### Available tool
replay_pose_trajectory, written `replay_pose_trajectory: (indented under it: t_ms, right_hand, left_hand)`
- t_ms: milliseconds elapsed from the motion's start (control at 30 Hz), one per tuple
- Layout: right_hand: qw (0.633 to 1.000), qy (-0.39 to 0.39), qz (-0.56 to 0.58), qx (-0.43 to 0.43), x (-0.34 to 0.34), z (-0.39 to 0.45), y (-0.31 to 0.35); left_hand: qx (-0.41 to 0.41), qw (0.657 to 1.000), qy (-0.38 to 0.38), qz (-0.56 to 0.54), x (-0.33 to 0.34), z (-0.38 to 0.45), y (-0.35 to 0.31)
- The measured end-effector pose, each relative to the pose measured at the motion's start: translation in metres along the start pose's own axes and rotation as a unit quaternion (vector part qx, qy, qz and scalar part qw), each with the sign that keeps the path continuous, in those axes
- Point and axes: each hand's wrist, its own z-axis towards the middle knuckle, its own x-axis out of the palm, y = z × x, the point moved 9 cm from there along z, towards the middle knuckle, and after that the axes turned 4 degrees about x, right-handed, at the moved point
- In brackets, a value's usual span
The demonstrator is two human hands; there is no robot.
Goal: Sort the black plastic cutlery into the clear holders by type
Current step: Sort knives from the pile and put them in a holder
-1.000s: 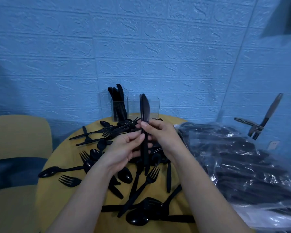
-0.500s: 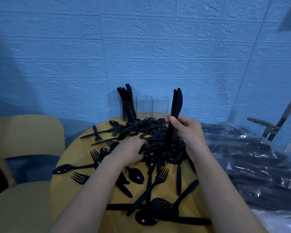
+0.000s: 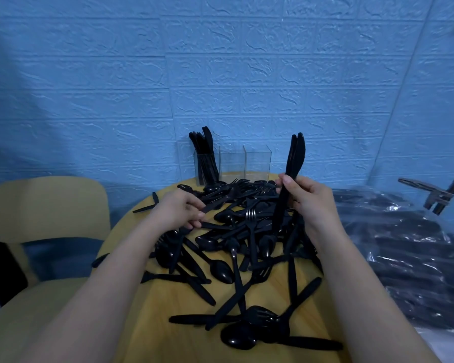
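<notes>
Blue embossed brick-pattern wall panels (image 3: 220, 74) close off the far side, just behind a round yellow wooden table (image 3: 268, 297) whose curved rim shows at the left and far edges. Bare tabletop shows mainly at the near middle; most of the rest is covered by a tangled pile of black plastic cutlery (image 3: 236, 239), glossy spoons, forks and flat knives crossing one another. At the far edge stand three clear holders (image 3: 232, 165), square-walled and transparent, side by side; the left one holds upright black knives (image 3: 205, 155), while the other two look empty.

The right hand (image 3: 309, 200) grips a bundle of knives (image 3: 290, 176) upright above the right part of the pile, fingers and thumb curled round the handles, serrated blades pointing up. The left hand (image 3: 180, 210) reaches into the left side of the pile, fingers curled and pinching a black piece whose type I cannot tell.

Left of the table stands a yellow chair (image 3: 45, 205). Right of it lie crinkled clear plastic bags (image 3: 409, 247) filled with more black cutlery, touching the table's right edge.
</notes>
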Motion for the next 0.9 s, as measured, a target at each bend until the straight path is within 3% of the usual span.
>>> replay_pose_trajectory:
  t_ms: [167,367,467,633,900]
  right_hand:
    - [1.000,0.001,-0.016,0.004,0.002,0.000,-0.003]
    - [0.999,-0.004,-0.050,-0.002,0.002,0.000,-0.002]
    - [0.997,-0.010,-0.070,-0.008,0.000,0.001,-0.001]
    - [0.997,-0.022,-0.073,-0.014,-0.006,0.002,0.003]
    - [0.997,-0.068,0.013,-0.014,-0.030,0.010,0.004]
  left_hand:
    - [-0.024,0.999,-0.038,-0.018,-0.017,0.008,0.028]
    - [-0.037,0.981,-0.083,0.172,-0.022,0.005,0.037]
    - [0.016,0.964,-0.109,0.243,-0.017,0.000,0.015]
    - [0.113,0.981,0.053,0.148,0.049,-0.003,-0.033]
    - [0.115,0.973,0.119,0.160,0.092,0.008,-0.046]
